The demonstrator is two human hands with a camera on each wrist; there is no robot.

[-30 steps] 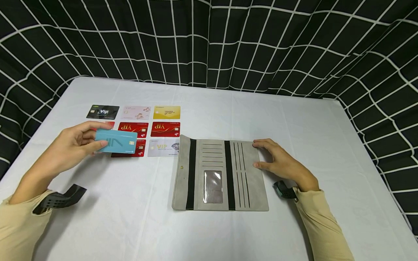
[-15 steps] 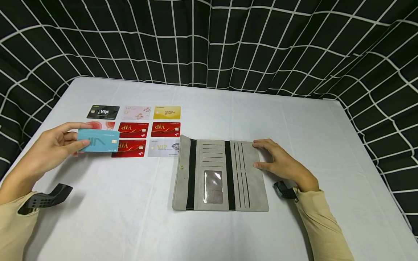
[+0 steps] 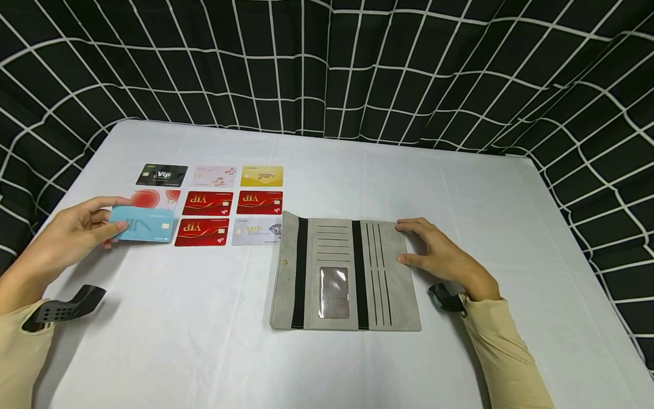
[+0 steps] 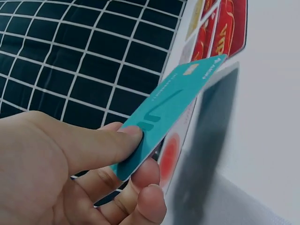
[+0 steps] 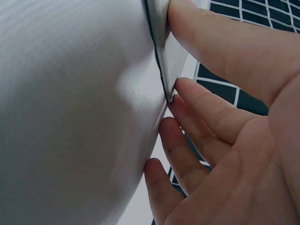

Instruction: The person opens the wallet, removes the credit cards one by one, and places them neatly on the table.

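Note:
My left hand (image 3: 71,233) pinches a light-blue VIP card (image 3: 145,224) by its left end, thumb on the printed face. In the left wrist view the blue card (image 4: 161,108) is tilted above the white cloth and casts a shadow. It overlaps a pink card with red circles (image 3: 148,199). My right hand (image 3: 439,250) rests at the right edge of an open grey wallet (image 3: 403,289), index fingertip by the upper corner and thumb lower down. In the right wrist view the fingers touch the wallet's edge (image 5: 159,56) and the cloth. Card slots and a clear window face up.
Several cards lie in rows left of the wallet, among them a black card (image 3: 161,175), a gold card (image 3: 261,176) and a red card (image 3: 201,232). A silver card (image 3: 255,232) reaches the wallet's left flap. A black gridded curtain (image 3: 327,68) borders the white table (image 3: 332,369).
My left hand has carried the blue card leftward, then slightly down, uncovering the red cards and part of the pink card. The right hand and the wallet have stayed put.

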